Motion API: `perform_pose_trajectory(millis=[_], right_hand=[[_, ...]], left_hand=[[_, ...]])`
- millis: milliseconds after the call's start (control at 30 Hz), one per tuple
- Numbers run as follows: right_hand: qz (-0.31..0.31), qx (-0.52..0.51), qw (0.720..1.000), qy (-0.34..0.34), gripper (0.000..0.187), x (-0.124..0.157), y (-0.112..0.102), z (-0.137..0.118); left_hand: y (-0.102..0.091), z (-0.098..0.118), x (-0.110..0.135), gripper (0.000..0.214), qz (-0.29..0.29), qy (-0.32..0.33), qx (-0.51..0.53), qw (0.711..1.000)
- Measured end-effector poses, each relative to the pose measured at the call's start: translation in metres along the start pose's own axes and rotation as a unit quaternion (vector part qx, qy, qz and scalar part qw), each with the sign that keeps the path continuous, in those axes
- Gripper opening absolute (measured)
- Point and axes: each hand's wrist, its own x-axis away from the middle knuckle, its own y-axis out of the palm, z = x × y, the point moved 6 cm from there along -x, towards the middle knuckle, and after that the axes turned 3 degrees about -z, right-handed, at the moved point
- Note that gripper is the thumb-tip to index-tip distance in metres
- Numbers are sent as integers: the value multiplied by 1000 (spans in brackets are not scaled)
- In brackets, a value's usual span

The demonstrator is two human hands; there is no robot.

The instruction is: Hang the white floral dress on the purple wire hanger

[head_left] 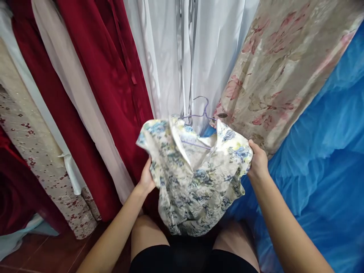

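A floral blouse [196,189] with short sleeves and a white collar hangs on a thin purple hanger [204,108], whose hook rises above the neckline. My left hand [147,177] grips the blouse's side just under the sleeve, its fingers partly hidden behind the fabric. At the opposite sleeve, my right hand [258,161] is closed on the cloth with the thumb on top. Between both hands the blouse is spread, its front facing me, above my lap.
Long dark red garments [110,68] hang on the left, beside a beige flower-patterned one [31,159]. White satin drapes [216,49] are straight ahead. To the right hang a beige rose-print fabric [273,72] and bulky blue tulle [327,182]. Reddish floor tiles [48,252] show at lower left.
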Motion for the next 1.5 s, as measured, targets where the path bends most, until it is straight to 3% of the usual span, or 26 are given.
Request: perform_pose_trajectory(millis=[133, 233, 333, 400, 500, 567, 633, 700, 767, 900, 1067, 1133, 1200, 1233, 1267, 1367, 1433, 1500], right_hand=[[-15, 5, 1000, 26, 30, -4, 13, 5], [-58, 37, 996, 53, 31, 4, 19, 10], [-101, 110, 987, 65, 33, 14, 9, 10], [-85, 196, 977, -17, 33, 24, -1, 2], [42, 282, 938, -198, 37, 62, -12, -10], [61, 276, 939, -196, 31, 93, -7, 9], [-64, 254, 963, -61, 29, 120, 14, 54], [-195, 256, 943, 88, 35, 149, 37, 102], [-256, 259, 923, 127, 38, 168, 53, 131], [-240, 222, 940, 98, 38, 171, 65, 147], [-201, 140, 965, 98, 35, 172, 60, 142], [-191, 130, 967, 105, 34, 177, 57, 139], [-204, 139, 961, 125, 31, 183, 57, 136], [-214, 146, 956, 137, 29, 187, 58, 135], [-225, 153, 951, 148, 27, 190, 59, 134], [-252, 159, 940, 167, 24, 196, 64, 128], [-262, 156, 936, 173, 24, 192, 68, 122], [-245, 147, 943, 170, 24, 175, 74, 110]], left_hand=[[-20, -49, 21, 61, 19, -72, 63, 995], [-24, -85, 35, 61, 42, -95, -3, 995], [-22, -116, 52, 62, 56, -105, -59, 991], [-19, -134, 65, 62, 62, -103, -62, 991], [-11, -151, 81, 63, 89, -76, -49, 992], [-4, -158, 89, 64, 119, -54, -46, 990], [5, -163, 96, 65, 144, -34, -40, 988], [15, -164, 100, 65, 146, -17, -31, 989], [23, -163, 103, 64, 136, -8, -29, 990], [24, -159, 110, 63, 126, -17, -41, 991], [7, -147, 114, 60, 149, -17, -131, 980], [-4, -130, 117, 67, 234, 52, -224, 945], [-2, -108, 125, 71, 328, 172, -318, 873], [6, -101, 127, 67, 333, 223, -358, 844], [19, -99, 125, 58, 296, 254, -392, 833], [62, -115, 111, 28, 100, 228, -427, 869], [77, -125, 106, 17, 51, 189, -414, 889], [83, -127, 103, 11, 48, 171, -410, 894]])
